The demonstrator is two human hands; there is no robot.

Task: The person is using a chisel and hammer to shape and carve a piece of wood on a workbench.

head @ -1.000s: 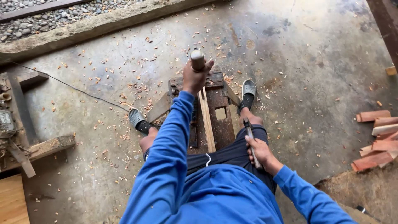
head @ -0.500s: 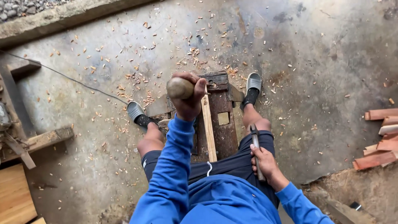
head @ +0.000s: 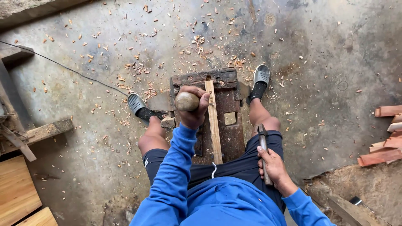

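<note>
Head view. Person seated low over a dark wooden block (head: 228,106) on the concrete floor (head: 318,54), legs spread to either side of it, 1 sandal (head: 261,75) at its far right corner, the other sandal (head: 137,102) out to the left. The feet seem to brace the block so it stays put.

Left hand (head: 193,109) is raised over the block's left side, fingers wrapped tight round a mallet (head: 186,101); its rounded head faces the camera, the handle hidden in the fist. Held up clear of the wood, not touching it.

A pale slat (head: 213,121) lies lengthwise on the block, far end butted into a notch in the crosspiece, near end running back toward the lap. The notch looks to serve as a stop. A small square hole shows in the block just right of the slat.

Right hand (head: 274,167) rests on the right thigh, closed round a chisel (head: 263,148), blade end pointing forward along the leg, well apart from the slat. Parked there, it seems, ready at reach.

Surroundings: wood chips (head: 201,44) scattered across the floor, thickest beyond the block. Reddish offcuts (head: 383,142) stacked at the right edge. Planks (head: 16,192) at lower left, a thin cable (head: 63,67) crossing the floor upper left.
</note>
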